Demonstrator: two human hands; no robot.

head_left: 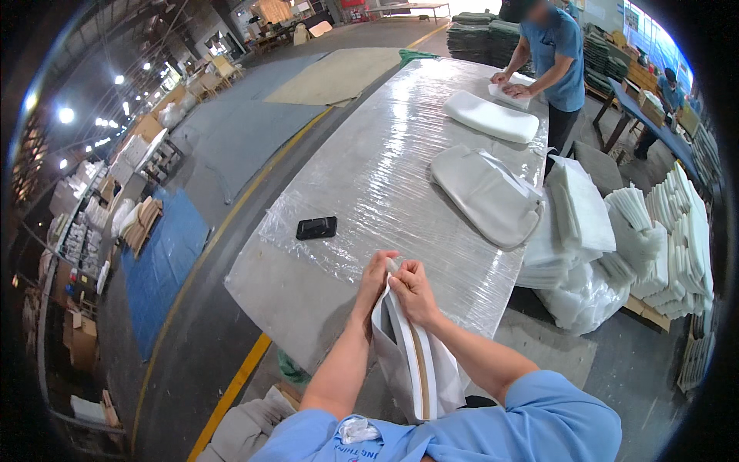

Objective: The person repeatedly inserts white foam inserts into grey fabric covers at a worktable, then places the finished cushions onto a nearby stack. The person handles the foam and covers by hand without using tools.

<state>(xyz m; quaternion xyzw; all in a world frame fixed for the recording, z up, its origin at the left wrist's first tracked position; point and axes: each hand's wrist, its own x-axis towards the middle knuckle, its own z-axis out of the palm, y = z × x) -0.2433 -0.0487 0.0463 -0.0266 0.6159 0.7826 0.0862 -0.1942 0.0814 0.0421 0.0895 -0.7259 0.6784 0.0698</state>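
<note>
A light grey fabric cover (394,377) hangs from my hands at the near edge of the table, its lower part close to my body. Along it runs a tan zipper (419,362) between white strips. My left hand (373,283) pinches the cover's upper end. Right beside it, my right hand (413,292) is closed on the same end, thumb pressed down. Between the fingertips a small bit of pale fabric shows. A black phone (316,228) lies on the table ahead and to the left of my hands.
Plastic film covers much of the table (346,177). A grey cushion cover (485,200) and white foam cushion (491,117) lie further along. A co-worker (554,58) handles a white piece at the far right. Stacked white foam pads (577,208) stand to the right.
</note>
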